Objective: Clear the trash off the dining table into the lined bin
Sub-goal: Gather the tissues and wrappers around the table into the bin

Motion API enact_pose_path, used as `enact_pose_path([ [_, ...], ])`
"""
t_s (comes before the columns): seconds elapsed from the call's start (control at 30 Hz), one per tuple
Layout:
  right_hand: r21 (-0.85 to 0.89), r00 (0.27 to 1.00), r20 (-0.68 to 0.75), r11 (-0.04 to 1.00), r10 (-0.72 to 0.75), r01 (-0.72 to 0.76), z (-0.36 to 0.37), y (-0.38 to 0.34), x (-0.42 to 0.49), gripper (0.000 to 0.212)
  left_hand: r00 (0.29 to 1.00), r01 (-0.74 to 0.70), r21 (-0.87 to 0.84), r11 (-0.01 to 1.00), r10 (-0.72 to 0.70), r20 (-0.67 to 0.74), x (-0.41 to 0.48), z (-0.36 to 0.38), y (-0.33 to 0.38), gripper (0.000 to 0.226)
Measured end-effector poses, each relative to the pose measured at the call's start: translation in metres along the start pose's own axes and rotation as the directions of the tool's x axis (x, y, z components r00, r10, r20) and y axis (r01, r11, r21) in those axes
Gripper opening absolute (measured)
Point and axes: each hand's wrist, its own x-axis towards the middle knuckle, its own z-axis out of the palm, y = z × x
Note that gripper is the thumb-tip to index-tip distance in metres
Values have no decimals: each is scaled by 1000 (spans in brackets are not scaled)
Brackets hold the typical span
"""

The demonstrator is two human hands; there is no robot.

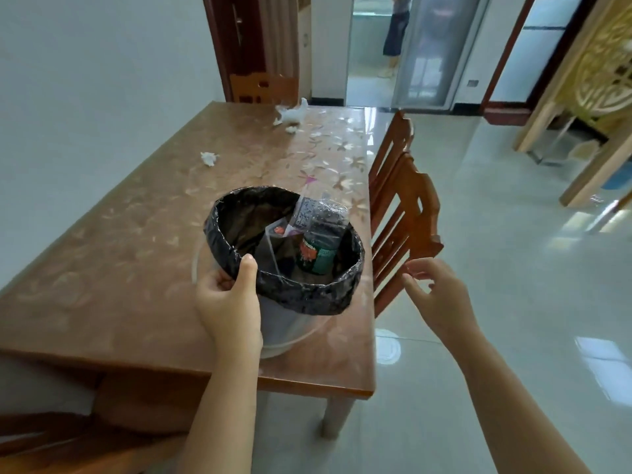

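Left grip (227,295) clamps the lined bin (290,295) rim on the tabletop (102,285); right grip (441,295) spread empty at 3 o'clock

Lower bin (287,323) wall hidden behind left hand (227,302), can (316,256) half buried under clear bags (318,217), white scraps (290,116) at bench (136,268) far edge too small, perhaps tissue, near chair (51,443) cropped, doorway person (396,32) blurred
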Motion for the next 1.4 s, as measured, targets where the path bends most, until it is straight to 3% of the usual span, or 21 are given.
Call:
enact_pose_path([
  [0.23,-35,998,46,998,-42,44,-104,91,19,19,997,-18,-86,996,12,-76,-92,114,10,12],
  [0.57,-41,1000,24,999,-1,2,-170,190,100,24,1000,-26,-129,991,27,9,-127,270,15,42],
  [0.73,-80,996,84,997,-15,22,-160,222,181,28,997,42,-160,986,-52,-58,-91,347,1,24],
  [1.0,-124,989,122,988,-80,95,-141,253,344,27,989,37,-184,982,-63,-137,0,478,-9,16],
  [1.4,3,943,231,969,-239,245,-93,310,578,27,929,-30,-167,985,-34,-368,106,647,-43,11],
])
